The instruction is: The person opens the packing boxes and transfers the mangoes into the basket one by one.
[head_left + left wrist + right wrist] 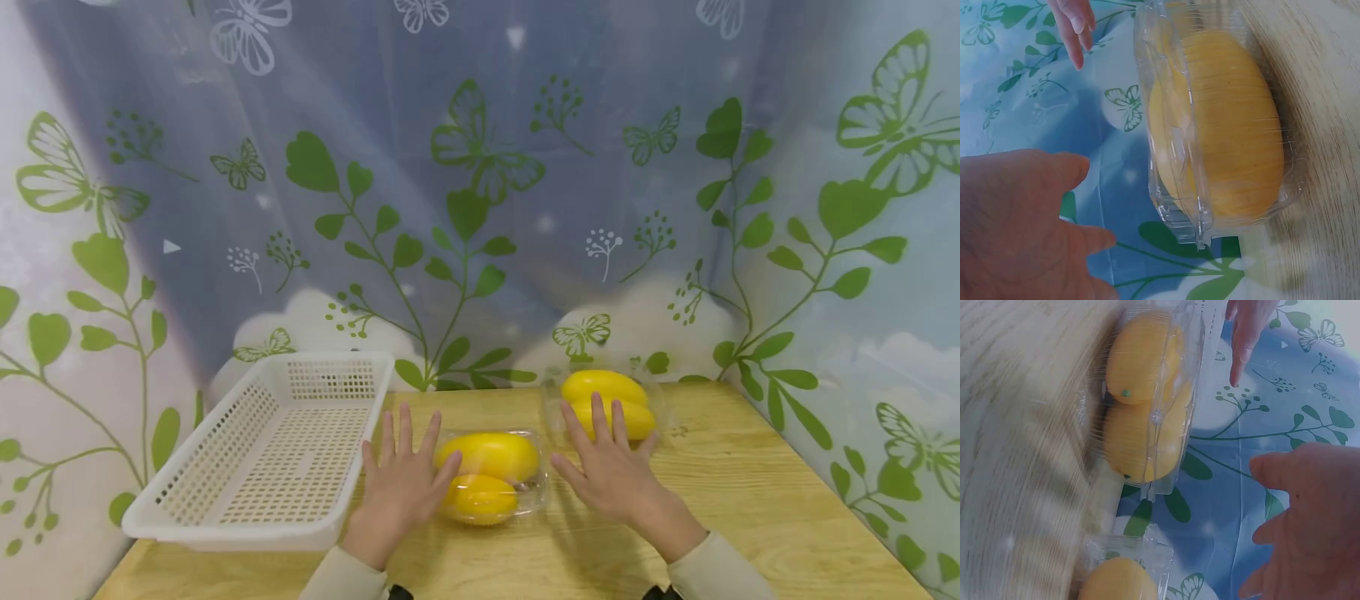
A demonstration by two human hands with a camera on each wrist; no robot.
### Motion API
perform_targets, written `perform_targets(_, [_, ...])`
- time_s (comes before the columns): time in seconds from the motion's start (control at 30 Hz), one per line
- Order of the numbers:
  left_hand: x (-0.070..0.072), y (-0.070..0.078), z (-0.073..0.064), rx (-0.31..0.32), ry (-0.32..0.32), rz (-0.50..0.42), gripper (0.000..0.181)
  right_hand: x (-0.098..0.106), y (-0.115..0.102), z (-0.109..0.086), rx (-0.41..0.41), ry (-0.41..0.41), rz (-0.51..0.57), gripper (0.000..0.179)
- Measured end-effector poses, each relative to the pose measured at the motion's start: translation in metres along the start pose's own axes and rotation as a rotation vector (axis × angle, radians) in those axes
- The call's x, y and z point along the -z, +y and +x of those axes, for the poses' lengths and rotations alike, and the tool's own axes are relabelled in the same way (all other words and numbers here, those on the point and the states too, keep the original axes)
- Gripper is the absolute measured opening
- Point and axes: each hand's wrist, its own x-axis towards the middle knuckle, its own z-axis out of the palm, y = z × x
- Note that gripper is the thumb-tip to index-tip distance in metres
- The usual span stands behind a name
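Observation:
A clear plastic clamshell box (534, 502) with two yellow mango-like fruits (491, 454) lies on the table between the hands. To its left, my left hand (397, 492) is held with fingers spread, its thumb overlapping the box's edge in the head view; whether it touches cannot be told. My right hand (617, 482), fingers also spread, is right of that box and partly covers a second clear box (551, 400) with two more yellow fruits (603, 385). Both wrist views show a gap between the nearer hand and the boxes. Neither hand holds anything.
A white perforated plastic basket (247, 533) stands on the left of the wooden table (780, 500). Behind the table and along its sides hangs a curtain (480, 250) printed with butterflies and leaves.

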Motion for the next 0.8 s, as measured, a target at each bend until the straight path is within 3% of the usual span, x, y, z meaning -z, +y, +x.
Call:
perform_targets(0.2, [0.001,-0.002,-0.001,-0.023,-0.018,-0.063,0.069,0.004,0.0,0.002,0.056,-0.012,0.043,0.075])
perform_targets(0.47, [0.003,-0.009,0.0,-0.034,-0.088,-0.231,0.07,0.009,-0.004,0.005,0.118,-0.064,0.123,0.07])
perform_targets(0.8, [0.004,-0.011,0.001,-0.04,-0.121,-0.291,0.082,0.005,-0.01,0.01,0.154,-0.082,0.17,0.056])
